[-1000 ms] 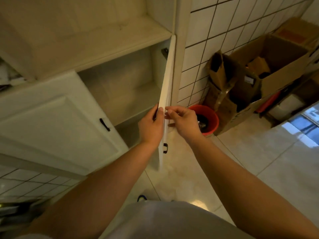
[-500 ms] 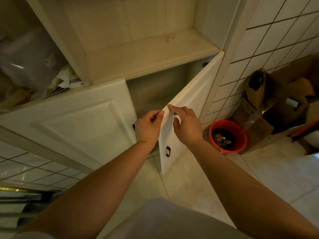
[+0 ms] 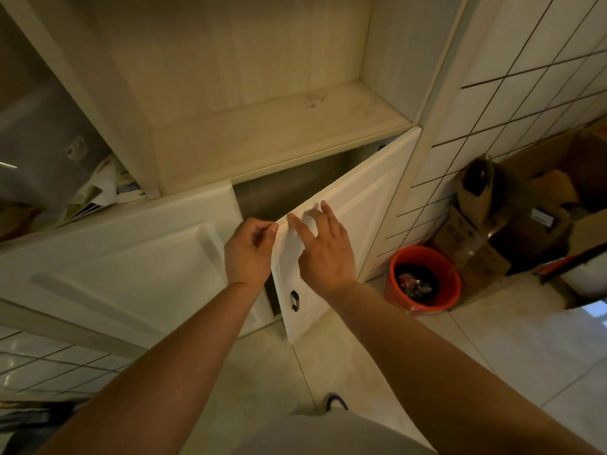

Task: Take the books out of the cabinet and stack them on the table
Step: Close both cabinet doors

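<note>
Now the cabinet [image 3: 262, 126] stands before me, and no books show in it from here; I can read no writing anywhere. My left hand [image 3: 248, 254] curls its fingers around the top corner of the right door [image 3: 358, 205], pinching its edge. My right hand [image 3: 323, 247] lies on the door's front, fingers spread and nearly straight, pressing it. That door has swung further toward closing than half a second ago, leaving a narrower dark gap. Right of it, an orange bucket [image 3: 423, 297] stands on the floor near cardboard boxes [image 3: 525, 198].
</note>
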